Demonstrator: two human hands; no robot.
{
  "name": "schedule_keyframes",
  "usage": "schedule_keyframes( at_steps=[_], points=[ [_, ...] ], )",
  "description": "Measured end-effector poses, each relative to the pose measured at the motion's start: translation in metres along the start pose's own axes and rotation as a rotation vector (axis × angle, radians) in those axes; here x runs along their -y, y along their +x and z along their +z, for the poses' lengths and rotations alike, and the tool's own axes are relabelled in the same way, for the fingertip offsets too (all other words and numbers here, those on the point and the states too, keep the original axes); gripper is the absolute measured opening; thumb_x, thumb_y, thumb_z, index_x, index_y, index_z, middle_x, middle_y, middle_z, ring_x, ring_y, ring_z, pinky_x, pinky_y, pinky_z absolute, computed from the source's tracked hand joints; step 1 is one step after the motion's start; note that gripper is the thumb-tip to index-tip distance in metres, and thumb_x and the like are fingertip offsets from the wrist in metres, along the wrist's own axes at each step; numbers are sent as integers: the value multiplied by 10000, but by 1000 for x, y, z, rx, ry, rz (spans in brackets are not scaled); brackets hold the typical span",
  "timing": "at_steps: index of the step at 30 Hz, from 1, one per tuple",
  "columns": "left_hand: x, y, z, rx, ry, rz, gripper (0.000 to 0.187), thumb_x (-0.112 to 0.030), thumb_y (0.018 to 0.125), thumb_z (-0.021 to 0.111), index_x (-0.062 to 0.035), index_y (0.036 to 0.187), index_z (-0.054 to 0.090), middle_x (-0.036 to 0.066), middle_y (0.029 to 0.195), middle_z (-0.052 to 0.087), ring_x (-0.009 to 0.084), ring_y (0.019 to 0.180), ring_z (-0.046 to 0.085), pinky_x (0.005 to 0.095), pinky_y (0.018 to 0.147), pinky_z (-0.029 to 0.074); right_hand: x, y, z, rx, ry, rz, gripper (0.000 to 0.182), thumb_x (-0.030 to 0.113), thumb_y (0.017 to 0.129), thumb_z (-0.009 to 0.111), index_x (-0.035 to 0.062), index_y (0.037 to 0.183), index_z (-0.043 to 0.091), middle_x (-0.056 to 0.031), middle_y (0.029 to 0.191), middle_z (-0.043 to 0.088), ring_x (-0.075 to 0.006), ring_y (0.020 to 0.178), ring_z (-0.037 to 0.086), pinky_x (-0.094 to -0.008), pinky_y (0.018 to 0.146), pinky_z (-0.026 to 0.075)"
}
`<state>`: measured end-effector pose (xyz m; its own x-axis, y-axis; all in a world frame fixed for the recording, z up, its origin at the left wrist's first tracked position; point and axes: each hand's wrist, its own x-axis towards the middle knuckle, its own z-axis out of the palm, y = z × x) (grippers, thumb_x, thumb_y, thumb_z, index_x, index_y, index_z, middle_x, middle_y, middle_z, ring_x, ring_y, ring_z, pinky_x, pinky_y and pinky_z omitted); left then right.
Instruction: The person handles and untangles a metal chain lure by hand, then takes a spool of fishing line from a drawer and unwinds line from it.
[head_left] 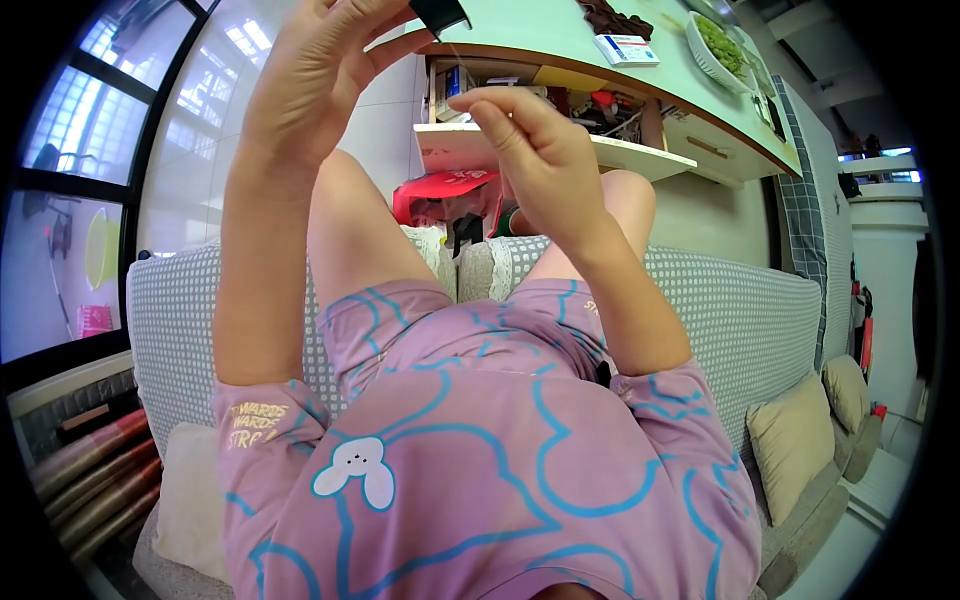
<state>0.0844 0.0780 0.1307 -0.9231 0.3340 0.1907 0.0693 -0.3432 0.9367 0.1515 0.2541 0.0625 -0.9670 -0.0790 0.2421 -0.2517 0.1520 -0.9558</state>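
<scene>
Raised at the top of the view, my left hand pinches a small black piece with a pale edge, partly cut off by the frame. A faint thin thread hangs from it toward my right hand. That hand is lower and to the right, thumb and index finger pressed together with the other fingers curled in. The thread is very fine, and its end at my right fingertips is too small to make out. Both hands are held apart, above my lap.
Ahead stands a table with an open compartment full of small items. On it lie a white and blue box and a basket of green produce. A red bag is between my knees. I sit on a checked-cover sofa.
</scene>
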Motion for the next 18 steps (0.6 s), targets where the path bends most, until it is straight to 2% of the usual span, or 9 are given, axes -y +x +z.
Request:
schedule_keyframes(
  at_steps=[2,3,7,10,11,13,14,16,18],
  points=[
    [14,2,-7,-24,-48,110,585,-283,842,754,-44,1294,470,89,1193,570,174,1090,580,347,946,474,-14,-3,2,-101,-399,-368,168,172,892,668,114,1049,685,-70,705,662,-192,593,635,-287,546,491],
    [21,7,-8,-119,1,71,618,-229,815,779,-21,1303,462,102,1209,557,184,1087,578,343,940,477,-19,-3,4,-127,-439,-503,169,152,849,690,146,1018,687,-85,717,669,-251,580,639,-315,536,500],
    [39,5,-16,-128,254,127,682,-221,782,806,-3,1318,446,127,1256,535,203,1135,553,359,966,469,7,-6,-5,-25,-591,-499,176,133,820,699,153,994,684,-69,740,684,-235,596,655,-318,538,505],
    [41,-5,-21,55,412,92,581,-137,831,715,-49,1366,507,95,1277,556,201,1169,524,339,944,473,22,0,-17,-177,-620,-537,177,120,808,702,161,979,681,-49,708,671,-221,583,649,-317,521,497],
    [41,-9,-21,58,366,19,641,-169,763,809,-45,1331,541,106,1242,567,191,1114,562,326,938,482,23,5,-23,-168,-671,-566,147,101,859,671,118,1005,682,-54,776,691,-178,601,640,-278,545,494],
    [45,-15,-24,155,366,9,664,-168,756,813,-61,1347,531,108,1258,548,203,1141,547,334,950,477,26,12,-30,-160,-720,-590,108,92,908,653,65,1007,688,-63,842,708,-96,624,603,-227,571,478],
    [48,-18,-24,249,366,-3,688,-168,749,817,-77,1363,522,109,1274,529,215,1167,531,343,962,471,24,15,-31,-162,-723,-589,108,92,908,653,65,1007,688,-63,842,708,-96,624,603,-227,571,478],
    [49,-24,-21,335,393,27,772,-208,721,839,-102,1400,488,102,1290,504,227,1183,521,353,975,466,16,23,-31,-167,-553,-513,118,111,921,647,49,1016,682,-25,815,700,-64,620,583,-219,549,462],
    [45,-32,-13,376,179,-18,830,-257,698,855,-114,1418,468,91,1292,500,225,1197,512,359,996,449,8,27,-32,-132,-372,-377,177,195,948,635,49,1029,691,33,738,651,-30,553,518,-198,482,405]
  ],
)
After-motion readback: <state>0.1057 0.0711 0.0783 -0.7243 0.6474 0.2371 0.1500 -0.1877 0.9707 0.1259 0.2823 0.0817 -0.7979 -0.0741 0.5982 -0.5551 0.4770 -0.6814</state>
